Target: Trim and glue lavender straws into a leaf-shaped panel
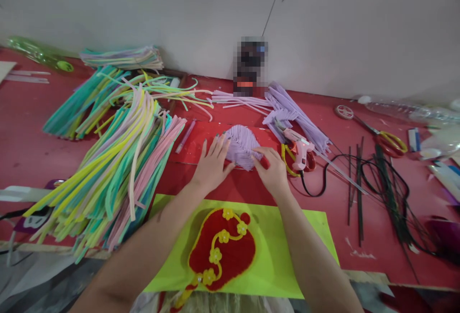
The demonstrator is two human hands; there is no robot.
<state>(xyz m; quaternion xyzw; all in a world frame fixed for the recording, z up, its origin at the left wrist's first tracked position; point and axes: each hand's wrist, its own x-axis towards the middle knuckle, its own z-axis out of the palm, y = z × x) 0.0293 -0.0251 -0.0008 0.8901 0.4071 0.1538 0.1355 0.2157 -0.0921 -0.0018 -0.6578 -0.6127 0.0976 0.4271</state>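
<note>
A rounded lilac piece (243, 140), made of pipe cleaners laid side by side, lies on a red sheet (204, 133). My left hand (212, 163) rests flat along its left edge, fingers spread. At its lower right edge my right hand (272, 170) has thumb and fingers closed in a pinch on the rim; the exact contact is partly hidden by the fingers. Nearer to me, a red fuzzy fan shape (230, 250) with yellow trim and small yellow flowers lies on a bright yellow-green sheet (287, 255), between my forearms.
Right of my hands are a pink glue gun (301, 152), lilac pipe cleaners (294, 111), scissors (390, 143) and dark stems (391, 198); a black cable loops there. Multicoloured pipe cleaners (115, 159) heap up on the left. A blurred-out upright object (250, 66) stands by the wall.
</note>
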